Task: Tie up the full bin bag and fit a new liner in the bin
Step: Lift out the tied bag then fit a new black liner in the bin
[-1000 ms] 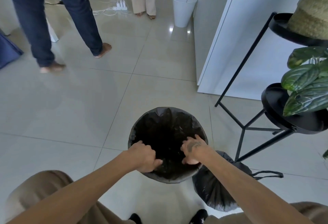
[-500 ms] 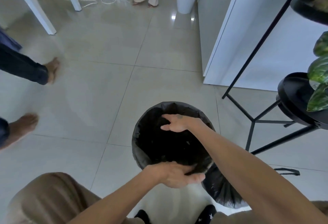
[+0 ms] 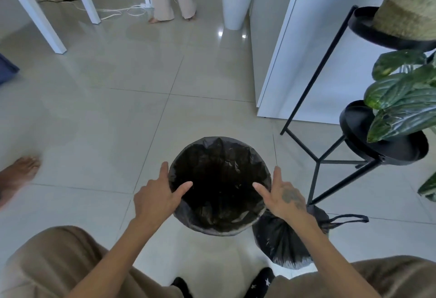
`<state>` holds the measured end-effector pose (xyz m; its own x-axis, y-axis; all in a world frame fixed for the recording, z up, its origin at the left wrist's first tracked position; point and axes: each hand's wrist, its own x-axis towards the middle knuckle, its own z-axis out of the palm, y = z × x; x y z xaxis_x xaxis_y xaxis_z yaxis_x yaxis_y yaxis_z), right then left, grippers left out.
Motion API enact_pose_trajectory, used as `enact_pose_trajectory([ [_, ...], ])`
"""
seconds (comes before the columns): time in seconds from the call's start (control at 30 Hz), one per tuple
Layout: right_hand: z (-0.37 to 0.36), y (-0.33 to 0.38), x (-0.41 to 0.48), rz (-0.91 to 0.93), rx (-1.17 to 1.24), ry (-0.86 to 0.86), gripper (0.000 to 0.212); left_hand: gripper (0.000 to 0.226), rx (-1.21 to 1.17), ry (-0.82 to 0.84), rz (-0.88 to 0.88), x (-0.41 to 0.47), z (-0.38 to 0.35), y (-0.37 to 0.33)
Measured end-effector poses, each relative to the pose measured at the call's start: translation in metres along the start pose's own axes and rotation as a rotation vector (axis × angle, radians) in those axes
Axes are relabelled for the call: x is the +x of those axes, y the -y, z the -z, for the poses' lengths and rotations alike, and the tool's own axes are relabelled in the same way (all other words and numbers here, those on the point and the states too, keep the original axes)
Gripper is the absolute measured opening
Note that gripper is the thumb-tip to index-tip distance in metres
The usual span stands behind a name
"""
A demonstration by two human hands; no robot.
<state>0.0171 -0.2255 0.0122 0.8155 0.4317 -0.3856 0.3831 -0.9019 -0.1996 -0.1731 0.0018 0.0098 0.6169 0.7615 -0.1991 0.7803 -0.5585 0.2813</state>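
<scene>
liner (image 3: 219, 179) sits in bin between your spread left hand (image 3: 157, 197) and right hand (image 3: 283, 197); tied bag (image 3: 280, 241) apparently just behind your right wrist.

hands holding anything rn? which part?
Both hands are open on the bin's rim: left hand on its left side, right hand on its right, thumbs inside over the new liner. No closed grip. The tied bag lies untouched.

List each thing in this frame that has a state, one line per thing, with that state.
Bin: upright, lined.
New liner: open, folded over the rim.
Full bin bag: tied shut, on the floor right of the bin.
Left hand: open, on the rim's left side.
Right hand: open, on the rim's right side.
White bin: upright, far off.
</scene>
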Motion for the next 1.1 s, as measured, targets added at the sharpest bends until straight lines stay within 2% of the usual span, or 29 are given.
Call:
enact_pose_trajectory([
  [0.07,-0.013,-0.001,-0.012,-0.066,0.127,0.052,0.095,0.101,-0.115,0.048,0.099,-0.009,-0.007,0.000],
  [0.13,-0.026,0.002,-0.015,-0.116,0.259,0.079,0.098,0.102,-0.248,0.083,0.151,-0.013,-0.015,0.001],
  [0.27,-0.052,0.003,-0.015,-0.136,0.480,0.070,0.099,0.084,-0.527,0.122,0.142,-0.026,-0.022,0.000],
  [0.37,-0.081,-0.011,0.002,-0.130,0.663,0.042,0.097,0.069,-0.765,0.196,0.199,-0.029,-0.023,-0.001],
  [0.5,-0.113,-0.022,0.027,-0.142,0.724,-0.023,0.067,0.063,-0.874,0.244,0.188,-0.028,-0.030,0.004],
  [0.6,-0.122,-0.023,0.046,-0.137,0.755,-0.025,0.055,0.056,-0.900,0.240,0.179,-0.016,-0.031,0.002],
  [0.67,-0.108,-0.019,0.053,-0.139,0.785,-0.022,0.050,0.051,-0.913,0.239,0.158,-0.002,-0.026,-0.007],
  [0.8,-0.033,0.003,0.041,-0.154,0.827,-0.069,0.037,0.047,-0.977,0.234,0.120,0.033,-0.013,-0.036],
  [0.97,0.021,-0.005,0.078,-0.151,0.932,-0.122,0.029,0.040,-1.037,0.259,0.066,0.089,-0.008,-0.088],
  [1.1,0.051,-0.016,0.122,-0.167,0.927,-0.213,0.026,0.040,-1.074,0.282,0.036,0.138,-0.012,-0.130],
])
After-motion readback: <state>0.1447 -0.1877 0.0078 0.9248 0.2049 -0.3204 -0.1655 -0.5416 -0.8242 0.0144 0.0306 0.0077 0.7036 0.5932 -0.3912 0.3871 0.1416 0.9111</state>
